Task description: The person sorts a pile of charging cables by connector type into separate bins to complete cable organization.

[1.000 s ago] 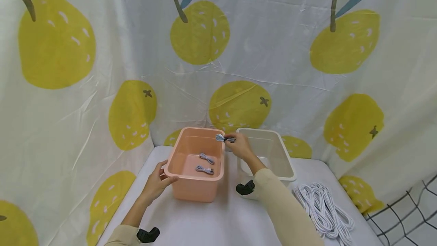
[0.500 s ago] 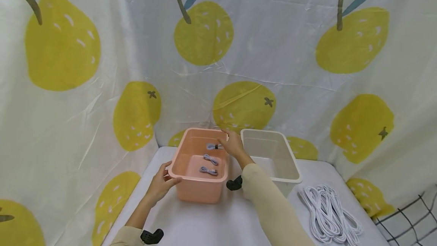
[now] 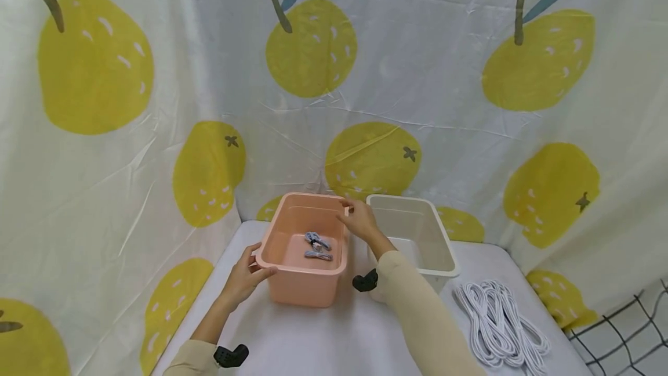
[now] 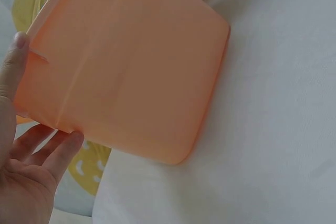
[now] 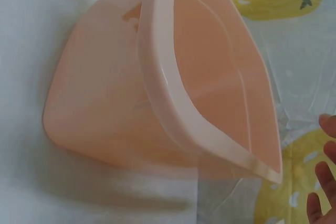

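A pink plastic bin [image 3: 308, 270] stands on the white table [image 3: 323, 335]. Small grey cable bundles [image 3: 315, 246] lie close together on its floor. My left hand [image 3: 245, 274] holds the bin's near left corner; in the left wrist view its thumb [image 4: 18, 56] lies by the rim and its fingers [image 4: 58, 150] lie along the bin's wall [image 4: 131, 66]. My right hand [image 3: 357, 219] hovers at the far right corner of the rim with relaxed fingers and nothing in it; whether it touches the rim I cannot tell. The right wrist view shows the bin's rim [image 5: 163, 77] and my fingertips [image 5: 320, 182].
A white plastic bin [image 3: 396, 198] stands just right of the pink one. A pile of coiled white cables [image 3: 501, 324] lies on the table at the right. A lemon-print cloth [image 3: 365, 74] hangs behind and on both sides. Black wire mesh [image 3: 616, 329] shows at the lower right.
My right hand carried a grey cable bundle over the pink bin and let it go; it now lies in the bin with the others, and the hand is empty. The left hand stayed put.
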A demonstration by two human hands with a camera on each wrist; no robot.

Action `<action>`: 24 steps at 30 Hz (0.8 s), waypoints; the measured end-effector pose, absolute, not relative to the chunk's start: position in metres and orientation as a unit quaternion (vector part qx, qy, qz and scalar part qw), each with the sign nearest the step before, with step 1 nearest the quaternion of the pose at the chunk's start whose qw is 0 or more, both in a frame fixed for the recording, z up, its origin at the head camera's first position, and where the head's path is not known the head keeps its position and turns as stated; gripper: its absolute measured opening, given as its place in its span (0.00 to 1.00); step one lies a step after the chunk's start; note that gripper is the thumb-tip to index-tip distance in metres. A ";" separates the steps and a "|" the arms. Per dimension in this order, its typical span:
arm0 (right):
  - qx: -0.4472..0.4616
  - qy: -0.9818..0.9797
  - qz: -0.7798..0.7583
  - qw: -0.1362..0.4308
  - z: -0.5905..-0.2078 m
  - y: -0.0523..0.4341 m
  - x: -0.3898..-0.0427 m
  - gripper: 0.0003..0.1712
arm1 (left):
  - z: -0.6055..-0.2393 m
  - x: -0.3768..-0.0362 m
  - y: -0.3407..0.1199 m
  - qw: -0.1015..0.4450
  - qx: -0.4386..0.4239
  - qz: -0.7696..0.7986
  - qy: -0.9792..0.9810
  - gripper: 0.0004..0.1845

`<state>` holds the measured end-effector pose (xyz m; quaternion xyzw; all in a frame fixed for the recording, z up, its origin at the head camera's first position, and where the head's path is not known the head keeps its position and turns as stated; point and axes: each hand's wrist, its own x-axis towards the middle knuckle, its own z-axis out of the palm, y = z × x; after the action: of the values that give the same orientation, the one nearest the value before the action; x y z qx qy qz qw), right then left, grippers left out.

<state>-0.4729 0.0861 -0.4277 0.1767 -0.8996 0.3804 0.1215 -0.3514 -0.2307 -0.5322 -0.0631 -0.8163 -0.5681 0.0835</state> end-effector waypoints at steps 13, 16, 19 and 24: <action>0.191 -0.886 0.412 0.093 -0.413 0.100 -0.461 0.27 | -0.534 -0.353 -0.231 0.074 -0.061 -0.574 -0.813 0.48; 0.206 -0.883 0.412 0.093 -0.410 0.102 -0.457 0.28 | -0.534 -0.353 -0.232 0.077 -0.058 -0.571 -0.815 0.48; 0.219 -0.881 0.409 0.097 -0.408 0.105 -0.454 0.29 | -0.533 -0.352 -0.231 0.075 -0.057 -0.572 -0.815 0.48; 0.221 -0.880 0.408 0.101 -0.406 0.113 -0.447 0.28 | -0.534 -0.354 -0.229 0.073 -0.053 -0.573 -0.814 0.49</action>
<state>-0.4471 0.1133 -0.4063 0.2205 -0.8802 0.4081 0.1009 -0.3540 -0.2293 -0.5338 -0.0531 -0.8144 -0.5732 0.0731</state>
